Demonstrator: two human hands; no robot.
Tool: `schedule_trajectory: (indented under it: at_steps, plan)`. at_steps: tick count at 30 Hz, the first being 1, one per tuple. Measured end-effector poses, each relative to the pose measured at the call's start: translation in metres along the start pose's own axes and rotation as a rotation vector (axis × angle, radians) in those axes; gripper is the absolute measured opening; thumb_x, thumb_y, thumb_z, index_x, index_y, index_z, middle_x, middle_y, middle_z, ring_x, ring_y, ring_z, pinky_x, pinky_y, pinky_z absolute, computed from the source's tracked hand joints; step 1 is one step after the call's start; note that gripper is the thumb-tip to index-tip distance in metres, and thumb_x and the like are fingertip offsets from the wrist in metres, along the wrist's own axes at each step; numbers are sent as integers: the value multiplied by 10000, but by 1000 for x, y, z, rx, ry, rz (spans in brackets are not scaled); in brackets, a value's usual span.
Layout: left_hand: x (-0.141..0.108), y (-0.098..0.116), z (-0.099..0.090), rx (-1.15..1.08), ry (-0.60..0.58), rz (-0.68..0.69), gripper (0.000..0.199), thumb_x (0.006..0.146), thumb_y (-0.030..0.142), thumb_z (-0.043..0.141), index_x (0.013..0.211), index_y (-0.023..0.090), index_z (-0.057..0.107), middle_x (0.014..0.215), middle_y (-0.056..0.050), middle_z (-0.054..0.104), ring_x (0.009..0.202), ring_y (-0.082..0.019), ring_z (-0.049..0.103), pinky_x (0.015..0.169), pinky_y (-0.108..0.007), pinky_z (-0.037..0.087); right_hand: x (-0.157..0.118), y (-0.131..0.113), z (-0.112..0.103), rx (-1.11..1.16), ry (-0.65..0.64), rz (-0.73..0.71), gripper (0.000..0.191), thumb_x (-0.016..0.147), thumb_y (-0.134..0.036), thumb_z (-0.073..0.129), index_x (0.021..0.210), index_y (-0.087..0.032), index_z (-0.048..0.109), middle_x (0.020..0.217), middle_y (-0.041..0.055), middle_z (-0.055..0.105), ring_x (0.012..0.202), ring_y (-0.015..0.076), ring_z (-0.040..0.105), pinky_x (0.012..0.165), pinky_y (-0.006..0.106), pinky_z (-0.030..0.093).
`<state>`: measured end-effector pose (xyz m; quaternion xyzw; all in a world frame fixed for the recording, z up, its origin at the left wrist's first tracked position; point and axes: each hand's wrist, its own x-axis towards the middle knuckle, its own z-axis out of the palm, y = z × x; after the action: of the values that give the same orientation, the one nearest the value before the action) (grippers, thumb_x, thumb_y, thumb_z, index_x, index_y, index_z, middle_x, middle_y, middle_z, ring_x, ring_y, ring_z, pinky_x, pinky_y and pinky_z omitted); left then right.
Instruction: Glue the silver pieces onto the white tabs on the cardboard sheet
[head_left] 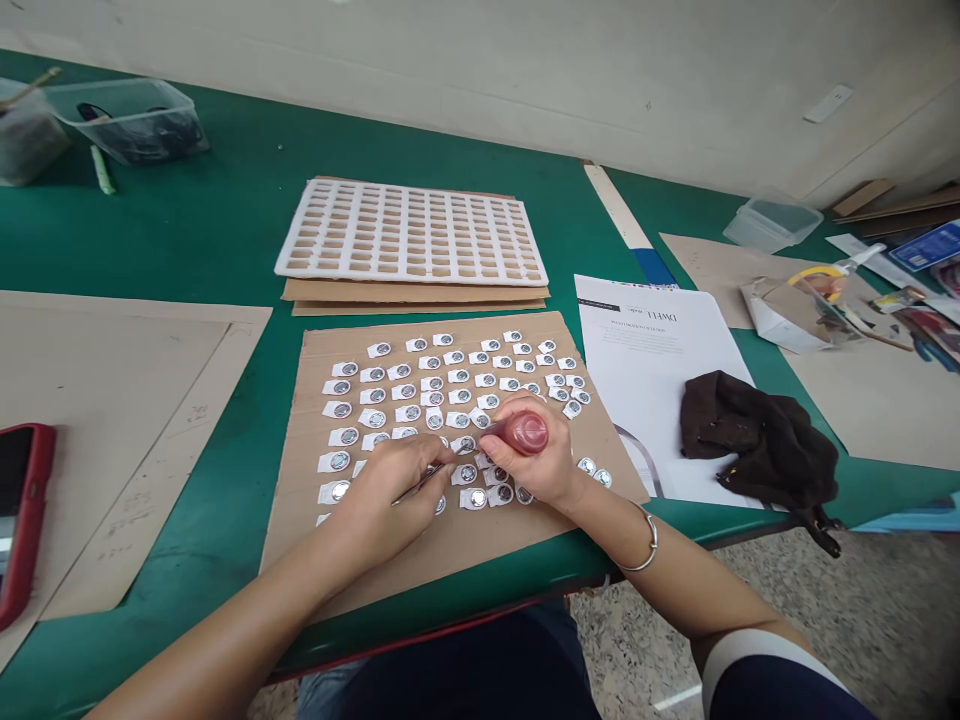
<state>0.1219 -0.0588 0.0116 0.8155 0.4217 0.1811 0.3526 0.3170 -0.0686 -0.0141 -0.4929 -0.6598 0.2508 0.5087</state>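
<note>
A brown cardboard sheet [420, 560] lies in front of me, with rows of small round silver-and-dark pieces on white paper tabs [341, 436]. Between its fingers my left hand [390, 495] pinches a thin metal tool that looks like tweezers [417, 484]; its tip reaches toward a round piece [463, 446] near the sheet's middle. My right hand [546, 462] is wrapped round a small reddish squeeze bottle [526, 433], tilted with its base toward me. The bottle's nozzle points at that same piece. Fingers hide whether either tip touches it.
Behind the sheet, a white slotted tray [409, 235] rests on stacked cardboard. To the right lie a printed paper [637, 345], a dark cloth [750, 430] and a small box [784, 310] with scissors. A red-cased phone [30, 520] and a plastic tub [142, 125] are at left.
</note>
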Motion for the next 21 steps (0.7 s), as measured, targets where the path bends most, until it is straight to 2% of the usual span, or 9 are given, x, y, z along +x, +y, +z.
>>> schedule_trajectory:
  at_steps: [7, 21]
  plan:
    - [0, 1, -1, -3, 12, 5, 178, 828, 158, 475, 818, 205, 646, 646, 24, 647, 578, -130, 574, 559, -240, 409, 0, -1, 1, 8, 4, -7, 207, 682, -263, 707, 819, -236, 555, 752, 1, 583, 714, 169, 582, 672, 351, 508]
    - [-1, 1, -1, -7, -4, -15, 177, 828, 148, 480, 833, 203, 647, 704, 23, 658, 610, -127, 584, 570, -233, 404, 0, -1, 3, 6, -9, -23, 221, 674, -211, 707, 829, -241, 553, 761, -1, 579, 720, 166, 576, 663, 339, 505]
